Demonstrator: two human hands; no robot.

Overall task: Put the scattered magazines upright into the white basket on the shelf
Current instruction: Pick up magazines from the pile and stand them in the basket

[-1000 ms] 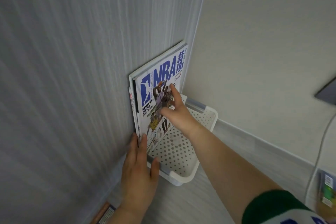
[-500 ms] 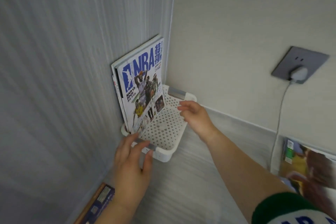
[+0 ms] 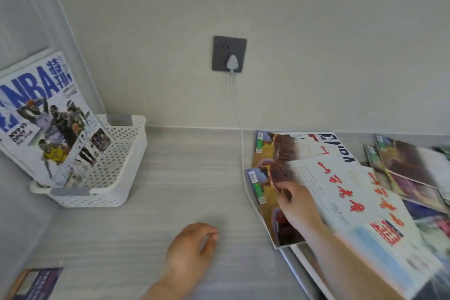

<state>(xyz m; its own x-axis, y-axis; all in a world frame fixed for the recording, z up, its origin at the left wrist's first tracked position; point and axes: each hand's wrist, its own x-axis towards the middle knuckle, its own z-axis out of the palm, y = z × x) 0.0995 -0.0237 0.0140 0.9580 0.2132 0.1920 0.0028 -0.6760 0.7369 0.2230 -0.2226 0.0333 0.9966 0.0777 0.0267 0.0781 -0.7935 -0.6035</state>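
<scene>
Hands first: the left hand hangs just above the shelf with fingers loosely curled and nothing in it. The right hand lies on the top magazine of the pile at the right. Its fingers are bent onto the cover near the left edge in what looks like a grip, though the thumb is hidden. That edge appears slightly raised off the copies beneath.

The white basket stands well apart in the left corner of the shelf. One NBA magazine is already in it, upright but tilted back against the side wall.

Risks noted:
- A white cable drops from the wall socket and runs just beside the pile's left edge. Lifting the top magazine leftward could snag it and pull the plug.
- The pile is fanned and glossy, so dragging rather than lifting may slide lower copies out of place.
- The basket looks light. Pushing a magazine in one-handed could shift it or tip the leaning NBA magazine, so the idle left hand would likely be needed to steady it.
</scene>
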